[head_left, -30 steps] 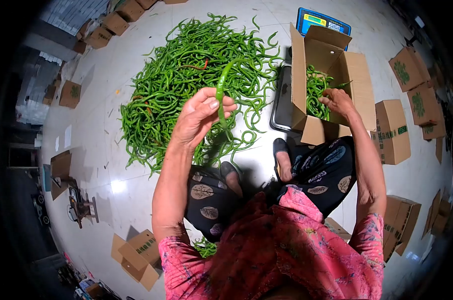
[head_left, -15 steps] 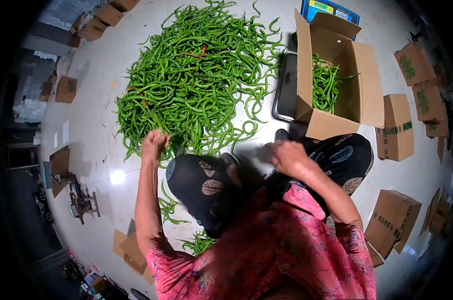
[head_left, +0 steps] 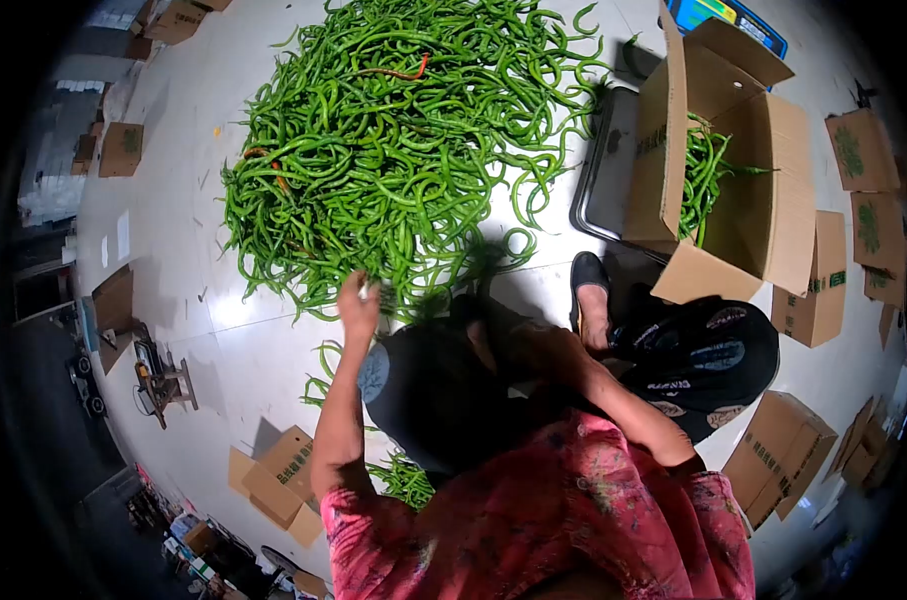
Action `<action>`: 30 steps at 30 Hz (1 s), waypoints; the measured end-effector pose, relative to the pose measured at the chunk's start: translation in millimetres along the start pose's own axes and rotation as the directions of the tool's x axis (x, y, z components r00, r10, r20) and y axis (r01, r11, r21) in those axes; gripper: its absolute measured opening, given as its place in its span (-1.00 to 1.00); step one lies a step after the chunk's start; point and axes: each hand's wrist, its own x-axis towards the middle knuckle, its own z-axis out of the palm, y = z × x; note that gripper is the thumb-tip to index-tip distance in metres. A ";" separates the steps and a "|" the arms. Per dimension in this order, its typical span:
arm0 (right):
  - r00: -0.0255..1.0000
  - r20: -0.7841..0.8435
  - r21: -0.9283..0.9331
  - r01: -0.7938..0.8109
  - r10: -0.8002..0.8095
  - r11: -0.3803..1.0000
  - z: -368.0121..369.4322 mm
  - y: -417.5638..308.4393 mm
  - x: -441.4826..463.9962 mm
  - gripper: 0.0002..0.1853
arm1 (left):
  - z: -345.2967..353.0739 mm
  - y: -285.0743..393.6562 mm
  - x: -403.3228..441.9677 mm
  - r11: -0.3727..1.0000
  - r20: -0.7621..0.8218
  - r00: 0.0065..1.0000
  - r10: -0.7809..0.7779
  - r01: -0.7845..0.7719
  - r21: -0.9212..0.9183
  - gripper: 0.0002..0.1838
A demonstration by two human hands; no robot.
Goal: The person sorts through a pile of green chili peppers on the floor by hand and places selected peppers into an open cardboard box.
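Observation:
A wide heap of long green peppers [head_left: 393, 160], with a few red ones among them, lies on the floor. At its near edge is my left hand [head_left: 359, 302], fingers bent together; whatever it may hold is too small to make out. My right hand [head_left: 548, 350] is low between my knees in shadow, its fingers hidden. Right of the heap, an open cardboard box [head_left: 793, 190] stands on the black scale platform [head_left: 605, 165], with some green peppers [head_left: 703, 175] inside. The blue scale display [head_left: 730, 20] sits behind the box.
Small groups of peppers [head_left: 403, 480] lie by my left leg. Cardboard boxes stand at the right [head_left: 779, 452], [head_left: 818, 285] and lower left [head_left: 285, 478]. A small wooden stool [head_left: 163, 385] is at the left. My feet are between heap and box.
The single pepper raised in my left hand a second ago no longer shows there. My left hand has come down to the heap's near edge; my right hand has left the box and moved between my knees.

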 end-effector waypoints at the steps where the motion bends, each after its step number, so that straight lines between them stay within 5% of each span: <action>1: 0.998 -0.047 0.038 0.035 -0.033 0.999 6.6 6.1 3.0 -0.73 | 12.4 26.5 21.0 0.976 -0.014 0.983 0.181 -0.178 0.129 -0.50; 4: 0.986 -0.162 0.124 -0.028 0.048 0.992 2.5 2.5 3.5 -0.70 | 41.7 99.6 70.2 0.907 0.137 0.942 0.305 -0.331 0.260 -0.27; 8: 0.979 -0.080 0.122 -0.176 0.187 0.977 -1.5 2.4 -0.2 -0.66 | 81.2 135.6 114.2 0.702 0.370 0.872 0.320 -0.480 0.525 -0.08; 12: 0.954 0.017 0.141 -0.298 0.298 0.944 -7.1 8.1 1.8 -0.64 | 124.8 108.0 136.4 0.482 0.315 0.844 0.433 -0.513 0.711 -0.43; 16: 0.957 -0.025 0.228 -0.275 0.288 0.934 -3.2 17.2 -1.4 -0.64 | 130.2 100.1 139.0 0.594 0.358 0.868 0.345 -0.497 0.632 -0.75; 23: 0.953 -0.076 0.359 -0.248 0.293 0.900 4.6 22.5 -0.5 -0.67 | 64.7 153.3 116.4 0.737 0.374 0.790 0.486 -0.601 0.310 -0.68; 28: 0.972 -0.086 0.325 -0.179 0.218 0.929 14.0 31.5 2.8 -0.66 | 35.3 212.3 103.6 0.687 0.595 0.648 0.476 -0.696 0.209 -0.77; 30: 0.959 -0.074 0.340 -0.235 0.275 0.911 10.5 27.3 2.8 -0.66 | 48.1 212.2 106.7 0.791 0.743 0.595 0.306 -0.594 0.150 -0.73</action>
